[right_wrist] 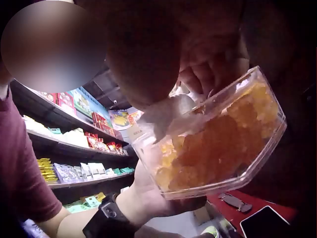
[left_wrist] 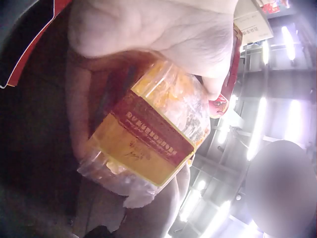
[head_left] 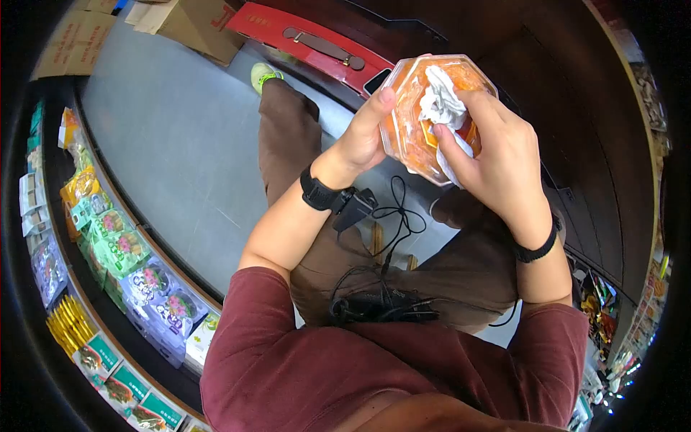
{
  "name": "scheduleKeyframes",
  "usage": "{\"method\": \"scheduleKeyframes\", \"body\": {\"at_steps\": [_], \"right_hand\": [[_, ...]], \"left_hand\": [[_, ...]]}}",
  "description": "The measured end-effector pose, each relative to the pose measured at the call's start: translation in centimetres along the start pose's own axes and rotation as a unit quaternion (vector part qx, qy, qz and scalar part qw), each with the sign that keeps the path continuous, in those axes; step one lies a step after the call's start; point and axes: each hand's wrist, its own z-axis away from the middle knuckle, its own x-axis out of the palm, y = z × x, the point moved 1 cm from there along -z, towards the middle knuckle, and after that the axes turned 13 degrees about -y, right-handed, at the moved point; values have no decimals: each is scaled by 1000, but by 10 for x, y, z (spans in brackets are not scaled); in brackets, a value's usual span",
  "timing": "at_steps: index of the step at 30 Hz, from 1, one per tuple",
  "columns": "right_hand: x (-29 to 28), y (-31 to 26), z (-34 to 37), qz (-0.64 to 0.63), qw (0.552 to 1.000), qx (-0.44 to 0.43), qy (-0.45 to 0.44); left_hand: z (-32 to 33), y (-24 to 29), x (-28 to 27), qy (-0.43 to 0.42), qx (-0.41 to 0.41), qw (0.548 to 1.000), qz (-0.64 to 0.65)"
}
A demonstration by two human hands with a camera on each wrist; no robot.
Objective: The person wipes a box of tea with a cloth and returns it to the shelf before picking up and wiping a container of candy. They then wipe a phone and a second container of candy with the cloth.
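Observation:
An eight-sided clear plastic box (head_left: pixel 405 140) of orange, chunky food is held up in front of the body. My left hand (head_left: pixel 362 135) grips it by its left side, thumb up at the rim and the other fingers hidden beneath. A crumpled white tissue (head_left: pixel 440 101) is pinched between the thumb and fingers of my right hand (head_left: pixel 500 155), against the lid. In the left wrist view a yellow and dark red label (left_wrist: pixel 143 144) wraps over the box's side. The right wrist view shows the tissue (right_wrist: pixel 166 116) at the box's upper edge and orange lumps through the clear wall.
A red case (head_left: pixel 309 43) with a brown handle lies beyond the box, a dark phone-like device (head_left: pixel 376 82) on its corner. Shelves of packaged goods (head_left: pixel 115 241) curve along the left. Cardboard boxes (head_left: pixel 198 29) stand at the back. Black cables (head_left: pixel 392 237) hang over the lap.

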Motion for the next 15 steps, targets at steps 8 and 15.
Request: {"method": "scheduleKeyframes", "body": {"at_steps": [8, 15], "right_hand": [[3, -1, 11, -55, 998, -30, 12], [6, 24, 33, 57, 996, 52, 35]], "left_hand": [[-9, -15, -3, -2, 20, 999, -28], [-19, -33, 11, 16, -8, 996, -91]]}}
